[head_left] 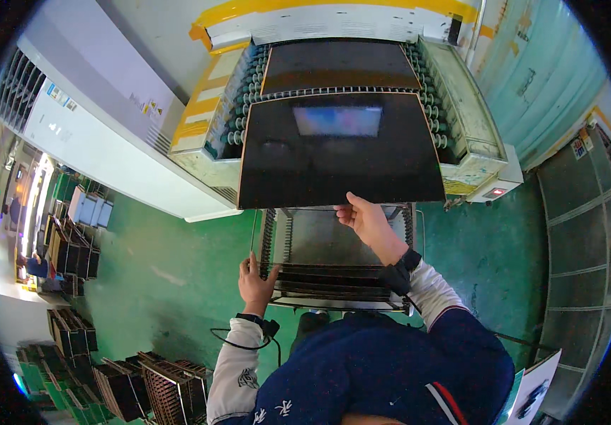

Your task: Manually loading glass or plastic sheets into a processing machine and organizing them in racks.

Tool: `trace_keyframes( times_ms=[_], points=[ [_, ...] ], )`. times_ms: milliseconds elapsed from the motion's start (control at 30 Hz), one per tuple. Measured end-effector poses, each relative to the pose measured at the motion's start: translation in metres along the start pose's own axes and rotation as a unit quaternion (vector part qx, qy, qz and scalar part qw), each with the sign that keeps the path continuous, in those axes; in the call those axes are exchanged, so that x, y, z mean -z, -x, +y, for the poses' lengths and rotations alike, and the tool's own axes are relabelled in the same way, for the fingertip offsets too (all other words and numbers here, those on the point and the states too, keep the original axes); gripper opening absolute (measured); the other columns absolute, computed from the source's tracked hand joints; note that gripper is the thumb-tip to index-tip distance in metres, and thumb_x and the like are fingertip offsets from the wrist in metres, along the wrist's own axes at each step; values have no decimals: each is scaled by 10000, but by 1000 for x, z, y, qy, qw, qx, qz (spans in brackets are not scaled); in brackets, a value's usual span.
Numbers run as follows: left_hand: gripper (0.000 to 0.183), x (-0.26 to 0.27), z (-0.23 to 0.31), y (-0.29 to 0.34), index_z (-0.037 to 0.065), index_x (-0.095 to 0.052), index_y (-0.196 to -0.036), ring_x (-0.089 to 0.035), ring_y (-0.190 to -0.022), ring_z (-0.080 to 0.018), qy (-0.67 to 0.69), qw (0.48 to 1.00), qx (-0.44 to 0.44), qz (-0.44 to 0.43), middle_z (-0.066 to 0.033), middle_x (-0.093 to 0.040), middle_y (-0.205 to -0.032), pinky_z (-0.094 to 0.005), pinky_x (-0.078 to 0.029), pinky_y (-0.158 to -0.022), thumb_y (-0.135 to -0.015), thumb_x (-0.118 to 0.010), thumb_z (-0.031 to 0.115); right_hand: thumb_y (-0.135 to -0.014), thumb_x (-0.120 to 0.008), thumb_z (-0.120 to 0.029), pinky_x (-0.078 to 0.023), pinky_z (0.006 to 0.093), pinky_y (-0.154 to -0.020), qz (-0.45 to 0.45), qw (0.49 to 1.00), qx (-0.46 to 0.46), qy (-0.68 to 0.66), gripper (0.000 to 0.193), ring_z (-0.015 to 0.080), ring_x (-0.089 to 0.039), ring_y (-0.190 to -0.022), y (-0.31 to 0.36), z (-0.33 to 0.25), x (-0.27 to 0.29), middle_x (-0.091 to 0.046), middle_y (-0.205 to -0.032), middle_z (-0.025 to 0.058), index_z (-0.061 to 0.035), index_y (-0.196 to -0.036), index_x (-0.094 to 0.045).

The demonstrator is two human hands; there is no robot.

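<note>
A large glossy black panel (341,159) lies with its far part on the roller conveyor (234,134) and its near edge sticking out toward me. My right hand (366,223) pinches that near edge right of its middle, thumb on top and fingers partly hidden below. Under the overhang stands a slotted metal rack (320,237), with several dark panels (330,280) set on edge in its near part. My left hand (256,287) is at the rack's left side by the ends of these panels, fingers apart and holding nothing. Whether it touches the rack I cannot tell.
Farther back on the rollers lies a second black panel (337,64). A tall white cabinet (114,152) stands left of the conveyor. More racks (164,386) sit on the green floor at lower left. A grey shelved frame (578,248) stands along the right.
</note>
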State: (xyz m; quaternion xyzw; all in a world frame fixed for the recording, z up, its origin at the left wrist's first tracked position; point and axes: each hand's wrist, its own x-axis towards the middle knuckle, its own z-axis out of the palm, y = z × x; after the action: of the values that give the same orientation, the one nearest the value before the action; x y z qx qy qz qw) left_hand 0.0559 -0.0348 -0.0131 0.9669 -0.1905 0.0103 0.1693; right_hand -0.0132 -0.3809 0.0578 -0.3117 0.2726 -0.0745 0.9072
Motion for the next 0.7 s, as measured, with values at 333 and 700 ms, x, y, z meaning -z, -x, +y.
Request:
trace_keyframes(
  times_ms=[333, 700],
  points=[
    [837, 3, 2, 0, 61, -465, -1466, -560, -1187, -379, 13, 1000, -6, 1, -190, -521, -1331, -454, -504, -944, -824, -739, 523, -967, -664, -288, -550, 363, -736, 1, 1000, 16, 0, 279, 217, -662, -789, -20, -8, -3, -708, -944, 157, -10, -956, -638],
    [835, 5, 7, 0, 20, -502, -1431, -589, -1140, -371, 13, 1000, 6, 5, -183, -548, -1304, -452, -514, -920, -803, -765, 503, -963, -669, -279, -556, 368, -700, 4, 1000, 18, -21, 271, 219, -659, -760, -43, -12, 1, -708, -947, 159, -19, -1009, -609]
  ],
)
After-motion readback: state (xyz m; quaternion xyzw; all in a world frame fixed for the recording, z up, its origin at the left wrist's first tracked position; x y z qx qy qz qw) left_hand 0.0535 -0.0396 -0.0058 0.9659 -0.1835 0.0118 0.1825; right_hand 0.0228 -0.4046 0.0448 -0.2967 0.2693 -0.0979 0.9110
